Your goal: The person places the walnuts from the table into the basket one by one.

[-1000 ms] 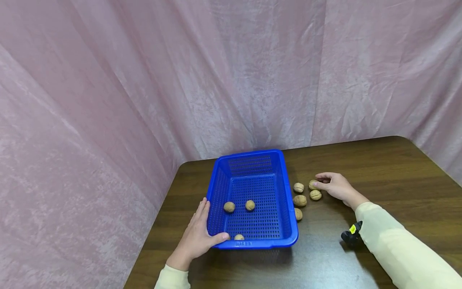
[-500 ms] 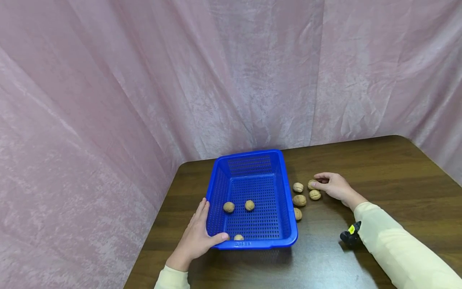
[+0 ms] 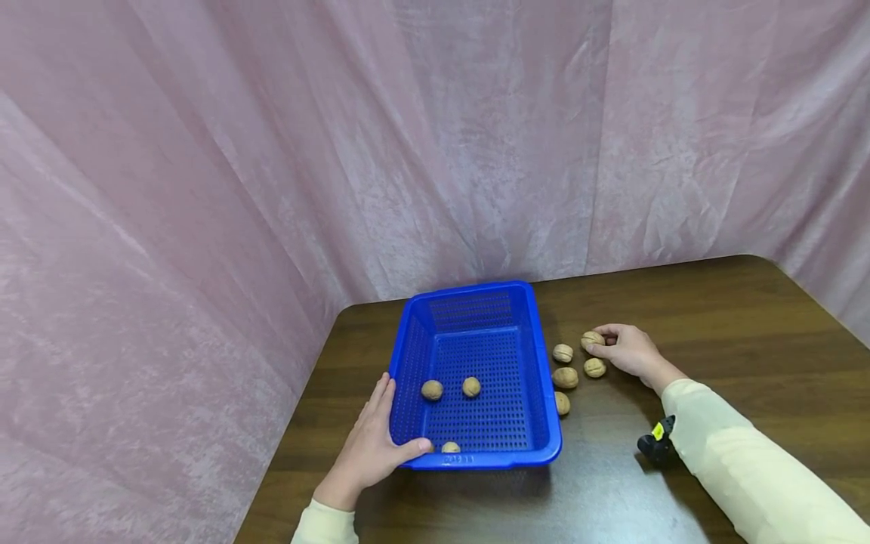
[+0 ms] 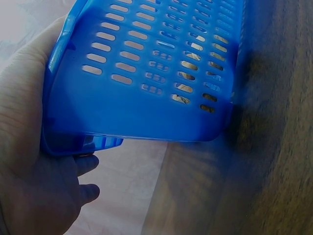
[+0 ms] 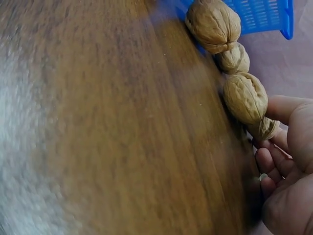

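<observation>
Around the near left corner of a blue plastic basket (image 3: pixel 486 459), my left hand (image 3: pixel 367 446) rests with its fingers straight along the outer side and its thumb over the front rim. Inside the basket lie several walnuts (image 3: pixel 431 390), those by the front wall partly hidden. To the basket's right, my right hand (image 3: pixel 630 351) pinches a walnut (image 3: pixel 592 341) between thumb and fingers. Just in front of that hand lies another walnut (image 3: pixel 594 368). In the right wrist view, a walnut (image 5: pixel 245 98) shows close to the thumb, overlapping the one behind it.
Between basket and right hand, a walnut (image 3: pixel 563 353), a larger walnut (image 3: pixel 566 378) and a half-hidden walnut (image 3: pixel 562 403) lie along the basket's right side. The brown wooden table (image 3: pixel 714 317) meets a pink curtain (image 3: pixel 516 151) at the back. A black wrist device (image 3: pixel 656 442) hangs under the right sleeve.
My right hand's fingers have closed on the far walnut, which has shifted slightly up and away from the walnut in front of it. The left hand and basket stay put.
</observation>
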Demonstrator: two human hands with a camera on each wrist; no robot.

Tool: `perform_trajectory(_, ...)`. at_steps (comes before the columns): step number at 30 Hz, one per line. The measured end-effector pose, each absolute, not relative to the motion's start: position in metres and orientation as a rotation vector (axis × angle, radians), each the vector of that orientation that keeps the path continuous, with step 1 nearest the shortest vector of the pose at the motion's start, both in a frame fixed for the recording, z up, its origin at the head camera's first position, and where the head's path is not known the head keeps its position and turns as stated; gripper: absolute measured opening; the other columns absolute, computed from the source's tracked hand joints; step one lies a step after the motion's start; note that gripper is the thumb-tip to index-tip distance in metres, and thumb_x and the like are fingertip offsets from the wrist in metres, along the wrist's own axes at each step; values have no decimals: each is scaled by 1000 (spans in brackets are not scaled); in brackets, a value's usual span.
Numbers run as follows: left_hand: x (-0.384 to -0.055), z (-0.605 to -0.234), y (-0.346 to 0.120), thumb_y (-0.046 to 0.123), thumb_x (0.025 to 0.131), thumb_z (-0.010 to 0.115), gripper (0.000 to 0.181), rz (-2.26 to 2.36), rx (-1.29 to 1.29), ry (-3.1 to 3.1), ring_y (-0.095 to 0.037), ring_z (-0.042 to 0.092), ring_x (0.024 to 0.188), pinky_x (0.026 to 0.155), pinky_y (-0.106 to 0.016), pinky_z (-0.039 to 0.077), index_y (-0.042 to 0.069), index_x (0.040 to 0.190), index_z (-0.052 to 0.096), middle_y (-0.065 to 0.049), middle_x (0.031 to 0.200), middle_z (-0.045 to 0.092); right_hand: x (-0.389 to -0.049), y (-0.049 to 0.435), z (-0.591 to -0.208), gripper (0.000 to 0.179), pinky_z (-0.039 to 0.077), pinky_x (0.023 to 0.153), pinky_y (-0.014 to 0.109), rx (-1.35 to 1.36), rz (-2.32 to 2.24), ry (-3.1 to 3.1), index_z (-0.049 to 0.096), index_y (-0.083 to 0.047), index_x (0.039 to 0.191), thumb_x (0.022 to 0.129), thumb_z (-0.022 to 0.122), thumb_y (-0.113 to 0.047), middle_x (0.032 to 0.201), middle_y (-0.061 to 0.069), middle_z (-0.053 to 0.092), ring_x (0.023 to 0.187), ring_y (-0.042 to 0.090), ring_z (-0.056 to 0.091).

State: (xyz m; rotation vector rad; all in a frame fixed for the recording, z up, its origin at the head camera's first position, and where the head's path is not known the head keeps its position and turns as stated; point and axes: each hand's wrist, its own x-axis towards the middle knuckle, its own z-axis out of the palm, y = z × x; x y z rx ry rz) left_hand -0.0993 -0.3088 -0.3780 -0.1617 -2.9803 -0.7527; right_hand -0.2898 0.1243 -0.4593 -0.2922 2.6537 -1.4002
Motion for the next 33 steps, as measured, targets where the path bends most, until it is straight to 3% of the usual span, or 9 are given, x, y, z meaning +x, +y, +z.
perform_trajectory(11,-99,-379,-310,59,71,77,115,-753,-159,-2978,-33,13,144,111,-57,18,6,154,16,0,161,4,-294,125,-467,59,47,82,39,-333,-1397,2670,57,4,128,88,69,-38,116,21,62,104,32,57)
perform_trajectory(27,-99,-380,-307,58,71,77,115,-758,-179,-2950,-36,15,143,108,-61,23,2,153,19,-5,161,7,-294,127,-468,56,47,81,41,-308,-1395,2710,60,1,126,87,70,-40,113,19,63,101,31,57)
perform_trajectory(33,-99,-379,-308,58,71,77,115,-750,-168,-2954,-36,15,144,108,-61,22,4,153,18,-2,161,6,-293,127,-465,57,47,80,40,-327,-1379,2736,60,2,126,88,69,-40,111,18,64,99,30,58)
